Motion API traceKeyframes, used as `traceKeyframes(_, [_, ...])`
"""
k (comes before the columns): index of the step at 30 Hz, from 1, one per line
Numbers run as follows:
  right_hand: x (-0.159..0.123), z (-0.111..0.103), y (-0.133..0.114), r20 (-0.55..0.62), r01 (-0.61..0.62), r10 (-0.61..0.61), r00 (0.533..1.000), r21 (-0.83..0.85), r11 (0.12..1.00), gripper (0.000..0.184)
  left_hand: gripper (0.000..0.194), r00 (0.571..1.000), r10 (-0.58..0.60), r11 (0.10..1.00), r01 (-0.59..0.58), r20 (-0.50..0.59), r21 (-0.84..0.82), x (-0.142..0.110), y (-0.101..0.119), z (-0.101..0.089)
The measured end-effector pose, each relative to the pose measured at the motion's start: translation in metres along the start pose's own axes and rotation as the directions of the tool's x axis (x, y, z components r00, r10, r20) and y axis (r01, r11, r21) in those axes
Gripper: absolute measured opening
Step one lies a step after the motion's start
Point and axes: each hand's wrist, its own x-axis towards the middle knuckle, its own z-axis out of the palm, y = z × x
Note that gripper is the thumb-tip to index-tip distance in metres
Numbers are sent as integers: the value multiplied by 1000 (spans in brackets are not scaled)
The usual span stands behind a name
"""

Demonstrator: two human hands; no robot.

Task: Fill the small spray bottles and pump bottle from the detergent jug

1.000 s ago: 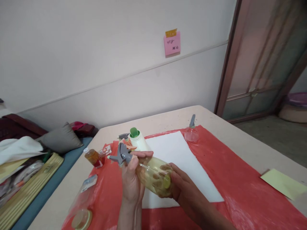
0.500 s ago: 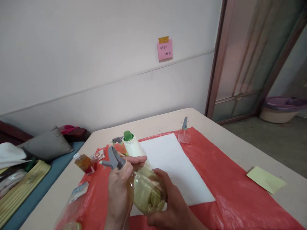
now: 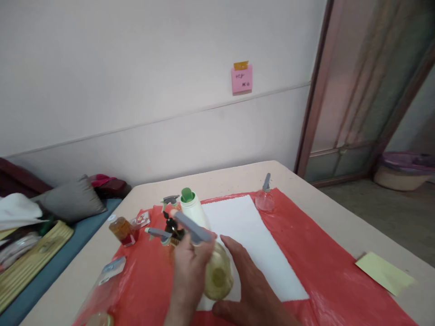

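Observation:
A translucent yellow-green spray bottle (image 3: 218, 275) with a grey trigger head hangs tilted over a white sheet (image 3: 268, 253). My left hand (image 3: 190, 271) is closed around the bottle's neck, just below the grey head. Close to the bottle's right side, my right hand (image 3: 249, 283) curves with thumb and fingers apart, and a gap shows between palm and bottle. Behind them stands a white bottle (image 3: 193, 209) with a green opening, its lower part hidden by my left hand. To the left are a dark bottle (image 3: 172, 226) and another grey spray head (image 3: 159, 233), partly covered.
Red plastic sheeting (image 3: 146, 276) covers much of the pale table (image 3: 234, 174). A clear spray bottle (image 3: 265, 200) stands at the back right. An amber bottle (image 3: 122, 231) stands at left. A yellow paper note (image 3: 384, 274) lies at right. A pink note (image 3: 242, 79) is taped to the wall.
The spray bottle has turned, with its head swinging up and right and its base facing me. My right hand has loosened from the base. The view has shifted slightly.

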Motion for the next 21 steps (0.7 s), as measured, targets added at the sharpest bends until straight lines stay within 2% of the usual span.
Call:
traceKeyframes(3, [1, 0, 6, -86, -1, -4, 996, -59, 998, 87, 18, 991, 61, 984, -79, 117, 161, -7, -4, 20])
traceKeyframes(5, [3, -3, 16, -159, -60, 51, 986, -52, 997, 78, 16, 973, 100, 978, -135, 209, 161, -7, -5, 27])
traceKeyframes(7, [8, -11, 30, -225, -137, 122, 967, -51, 989, 76, 31, 958, 130, 980, -163, 254, 114, -2, -6, 25])
traceKeyframes(9, [17, -23, 48, -301, -217, 182, 936, -89, 972, 76, 51, 968, 130, 983, -154, 212, 99, 8, -9, 13])
traceKeyframes(11, [34, -34, 67, -349, -244, 182, 919, -141, 960, 77, 46, 991, 105, 989, -113, 81, 99, 19, -11, -3])
traceKeyframes(13, [57, -38, 86, -337, -212, 141, 931, -181, 960, 74, 30, 990, 79, 996, -75, -119, 43, 28, -12, -22])
traceKeyframes(14, [72, -37, 94, -328, -200, 129, 936, -195, 960, 73, 25, 966, 70, 997, -76, -247, -15, 33, -11, -31])
traceKeyframes(15, [89, -33, 102, -321, -197, 124, 939, -207, 958, 71, 23, 921, 57, 992, -96, -384, -82, 36, -10, -40])
traceKeyframes(17, [126, -18, 115, -295, -166, 97, 951, -218, 962, 72, 20, 804, 17, 964, -171, -595, -204, 43, -8, -55])
traceKeyframes(18, [146, -8, 119, -281, -147, 80, 956, -224, 963, 72, 18, 760, -5, 946, -206, -650, -249, 45, -8, -61])
traceKeyframes(19, [165, 3, 122, -267, -125, 61, 962, -229, 965, 73, 17, 736, -24, 932, -228, -676, -282, 48, -8, -65])
traceKeyframes(21, [200, 24, 126, -237, -72, 14, 971, -238, 969, 74, 15, 730, -44, 922, -234, -682, -309, 51, -8, -71])
